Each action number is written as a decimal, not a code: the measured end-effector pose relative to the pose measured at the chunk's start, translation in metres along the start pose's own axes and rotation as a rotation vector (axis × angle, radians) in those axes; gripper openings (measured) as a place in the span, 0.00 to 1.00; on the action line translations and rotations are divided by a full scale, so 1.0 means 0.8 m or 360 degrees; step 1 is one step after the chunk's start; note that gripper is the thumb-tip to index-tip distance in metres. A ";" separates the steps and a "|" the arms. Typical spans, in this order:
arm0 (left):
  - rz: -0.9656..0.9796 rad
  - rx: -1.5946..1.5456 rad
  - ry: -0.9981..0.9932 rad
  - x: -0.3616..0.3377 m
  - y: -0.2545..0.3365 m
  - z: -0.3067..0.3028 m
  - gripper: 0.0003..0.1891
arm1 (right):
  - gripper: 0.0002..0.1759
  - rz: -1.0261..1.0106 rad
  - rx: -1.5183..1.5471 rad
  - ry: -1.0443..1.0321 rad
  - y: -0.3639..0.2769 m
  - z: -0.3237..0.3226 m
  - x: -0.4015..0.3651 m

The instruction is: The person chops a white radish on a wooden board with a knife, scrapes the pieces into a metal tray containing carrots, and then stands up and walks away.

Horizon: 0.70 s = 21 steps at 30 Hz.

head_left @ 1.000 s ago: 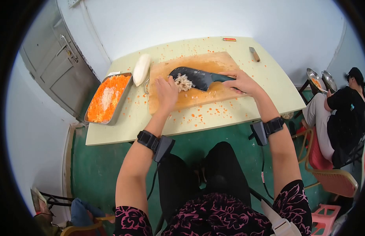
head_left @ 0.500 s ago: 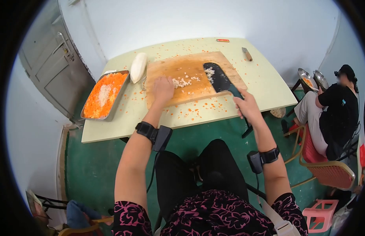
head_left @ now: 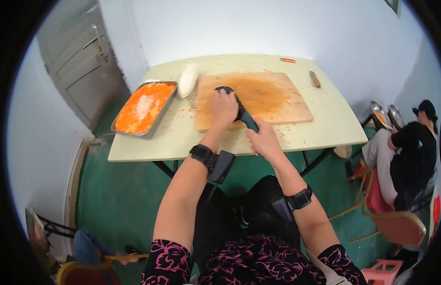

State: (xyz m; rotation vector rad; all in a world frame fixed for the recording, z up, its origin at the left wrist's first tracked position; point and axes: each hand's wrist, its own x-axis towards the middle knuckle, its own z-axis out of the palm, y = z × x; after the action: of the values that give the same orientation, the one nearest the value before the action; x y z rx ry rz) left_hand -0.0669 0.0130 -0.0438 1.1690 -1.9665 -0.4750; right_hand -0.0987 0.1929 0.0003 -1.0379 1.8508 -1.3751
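Right hand (head_left: pixel 263 140) has a closed grip on the handle of the cleaver (head_left: pixel 248 121), down at the near edge of the cutting board (head_left: pixel 277 97). Left hand (head_left: pixel 224 107) lies right over the blade on the board's near-left corner. Honestly can't tell if those fingers are closed on anything. White radish (head_left: pixel 188 80) sits just past the board's left end, with the tray (head_left: pixel 161 110) of chopped carrot beside it. Orange bits are scattered all over the bench (head_left: pixel 325 118).
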 end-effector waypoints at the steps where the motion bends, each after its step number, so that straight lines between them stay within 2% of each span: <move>1: 0.0101 0.0034 -0.0004 -0.001 -0.003 0.000 0.27 | 0.29 -0.0031 0.0111 -0.0017 0.007 0.005 0.004; 3: 0.0116 0.0028 0.0083 0.006 -0.015 0.013 0.27 | 0.29 -0.0061 0.0301 -0.0080 0.012 0.015 0.009; 5: 0.0133 -0.0007 0.0231 0.004 -0.010 -0.015 0.26 | 0.28 -0.0046 0.0454 -0.0121 0.013 0.025 0.015; 10: 0.0302 0.0195 0.0641 0.043 -0.028 -0.094 0.21 | 0.28 -0.0263 0.0393 -0.0279 -0.043 0.068 0.030; 15: 0.0271 0.0533 0.0678 0.087 -0.089 -0.183 0.17 | 0.27 -0.0333 0.0531 -0.0502 -0.079 0.124 0.048; 17: 0.0209 0.0437 0.0477 0.092 -0.114 -0.215 0.15 | 0.27 -0.0285 0.0643 -0.0556 -0.072 0.140 0.056; 18: 0.0338 0.0667 0.0486 0.102 -0.139 -0.221 0.14 | 0.27 -0.0269 0.0642 -0.0575 -0.070 0.140 0.056; 21: 0.0292 0.0731 0.0378 0.107 -0.201 -0.244 0.14 | 0.26 -0.0217 0.0609 -0.0541 -0.051 0.128 0.050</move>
State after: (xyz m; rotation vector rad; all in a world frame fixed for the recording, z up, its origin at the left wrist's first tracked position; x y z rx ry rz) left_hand 0.1535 -0.1279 0.0106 1.2346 -2.0004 0.2171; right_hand -0.0250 0.1025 0.0106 -1.1257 1.2339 -1.4531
